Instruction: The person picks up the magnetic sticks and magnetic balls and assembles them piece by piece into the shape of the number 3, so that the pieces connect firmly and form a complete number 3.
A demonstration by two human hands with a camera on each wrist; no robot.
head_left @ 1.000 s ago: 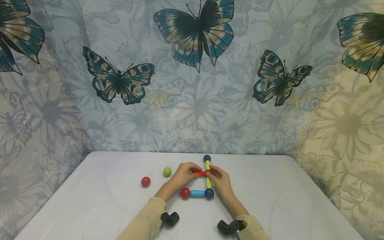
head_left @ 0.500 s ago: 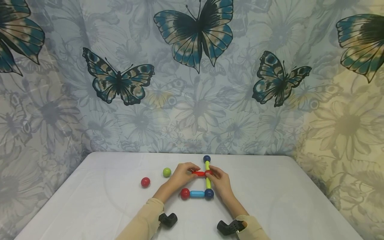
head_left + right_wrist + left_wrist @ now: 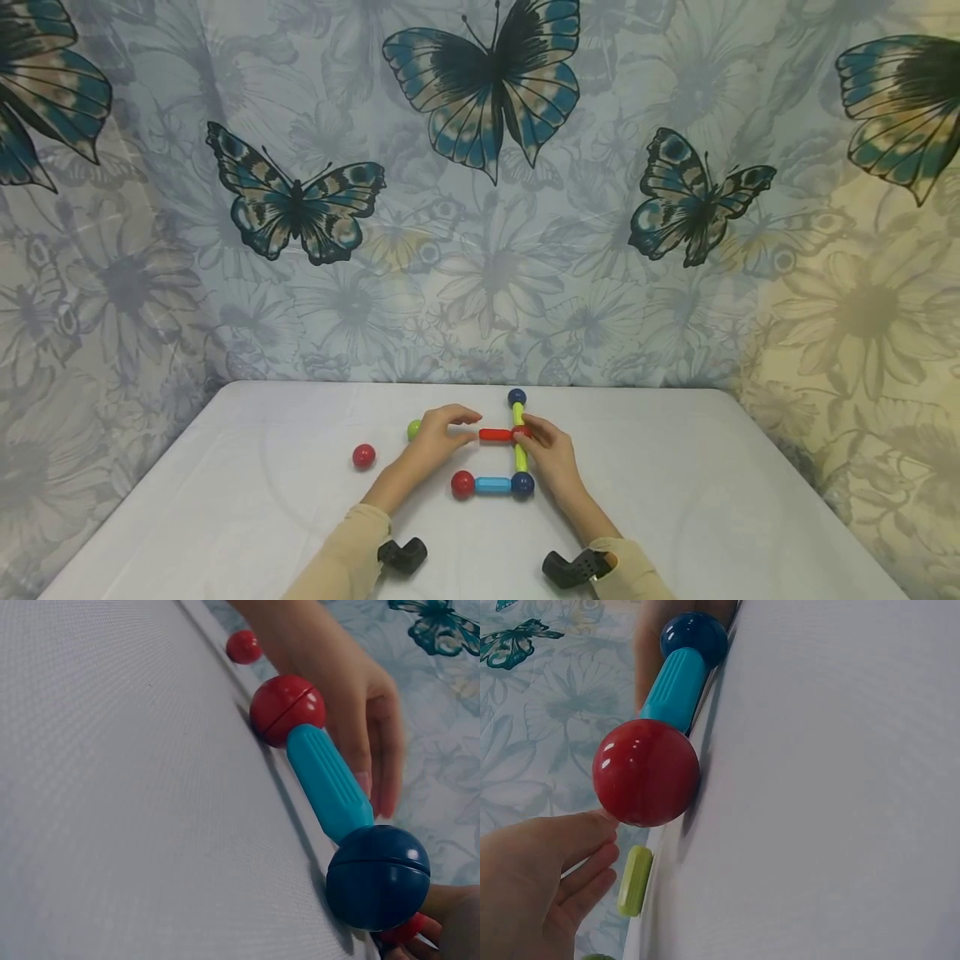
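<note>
My right hand [image 3: 551,454] pinches a red ball [image 3: 519,432] that joins two lime-yellow sticks [image 3: 521,458] in a line. A red stick [image 3: 495,435] points left from that ball. My left hand [image 3: 435,437] is just left of the red stick's free end, apart from it, with thumb and fingers spread and nothing between them. Dark blue balls [image 3: 522,485] cap both ends of the yellow line. From the near one, a light blue stick [image 3: 492,485] runs left to another red ball [image 3: 462,485].
A loose red ball [image 3: 363,456] lies to the left, and a green ball [image 3: 414,430] is partly hidden behind my left hand. One loose lime-yellow stick [image 3: 635,881] shows in the left wrist view. The white table [image 3: 225,517] ends at a butterfly-patterned cloth backdrop [image 3: 495,317].
My left hand has let go of the red stick and drawn back to the left, partly covering the green ball. My right hand keeps its hold on the red ball.
</note>
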